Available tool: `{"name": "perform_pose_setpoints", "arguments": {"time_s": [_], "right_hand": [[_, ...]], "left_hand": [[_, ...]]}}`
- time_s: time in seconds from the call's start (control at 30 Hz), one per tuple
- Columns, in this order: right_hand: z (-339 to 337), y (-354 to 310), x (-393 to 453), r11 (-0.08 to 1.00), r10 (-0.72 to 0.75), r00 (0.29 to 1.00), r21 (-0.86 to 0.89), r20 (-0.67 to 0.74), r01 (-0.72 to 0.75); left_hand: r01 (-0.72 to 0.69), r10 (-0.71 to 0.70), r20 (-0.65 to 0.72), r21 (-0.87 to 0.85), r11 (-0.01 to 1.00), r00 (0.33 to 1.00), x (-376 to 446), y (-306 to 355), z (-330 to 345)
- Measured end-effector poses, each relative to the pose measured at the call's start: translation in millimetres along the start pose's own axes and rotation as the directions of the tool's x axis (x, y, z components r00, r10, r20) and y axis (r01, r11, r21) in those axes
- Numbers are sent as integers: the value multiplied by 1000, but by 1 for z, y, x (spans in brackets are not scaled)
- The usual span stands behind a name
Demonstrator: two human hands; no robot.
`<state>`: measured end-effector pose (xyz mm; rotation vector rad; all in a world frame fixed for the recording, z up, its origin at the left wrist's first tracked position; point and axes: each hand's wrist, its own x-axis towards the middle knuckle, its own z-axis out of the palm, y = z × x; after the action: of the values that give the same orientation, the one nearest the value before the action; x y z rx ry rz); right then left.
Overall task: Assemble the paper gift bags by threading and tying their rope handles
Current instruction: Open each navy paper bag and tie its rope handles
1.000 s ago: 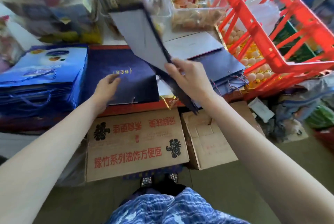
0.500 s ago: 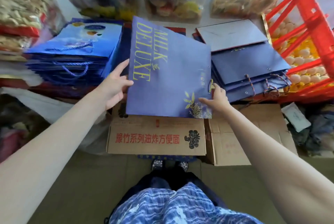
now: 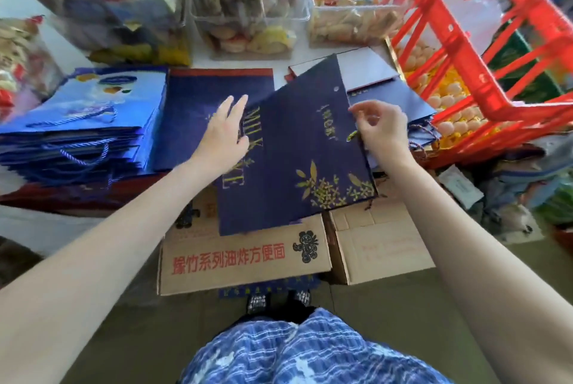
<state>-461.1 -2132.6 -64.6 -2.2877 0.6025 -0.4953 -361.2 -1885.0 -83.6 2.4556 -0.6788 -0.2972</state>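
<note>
Flat navy paper gift bag with gold lettering and flowers (image 3: 297,151) held tilted over the front edge of the cluttered worktop (image 3: 198,64), above the brown cardboard boxes (image 3: 242,256), probably to bring its punched handle hole (image 3: 335,89) within reach. Left hand (image 3: 224,132) laid flat, fingers straight, on the bag's left part, steadying it. Right hand (image 3: 379,130) curled at the right edge, pinching what looks like a short rope end (image 3: 352,135); too blurred to be sure. Stack of finished light-blue bags with rope handles (image 3: 83,126) on the left, dark flat bags (image 3: 393,101) right, under the red plastic crate (image 3: 483,42). Lettering partly covered by the left hand; second hole not visible.
</note>
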Motion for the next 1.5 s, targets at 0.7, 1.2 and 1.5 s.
{"name": "perform_pose_setpoints", "arguments": {"time_s": [0.7,1.2,1.5], "right_hand": [[-94,-51,1,679,242,960,731,-141,-63],[-96,-84,-5,714,-4,988,692,155,-105],[-55,-60,-81,917,-15,985,396,170,-55]], "left_hand": [[-364,383,3,319,875,924,-11,48,25],[-370,372,188,-47,928,909,-11,68,-17],[-294,356,265,-244,924,896,-29,107,-33]]}}
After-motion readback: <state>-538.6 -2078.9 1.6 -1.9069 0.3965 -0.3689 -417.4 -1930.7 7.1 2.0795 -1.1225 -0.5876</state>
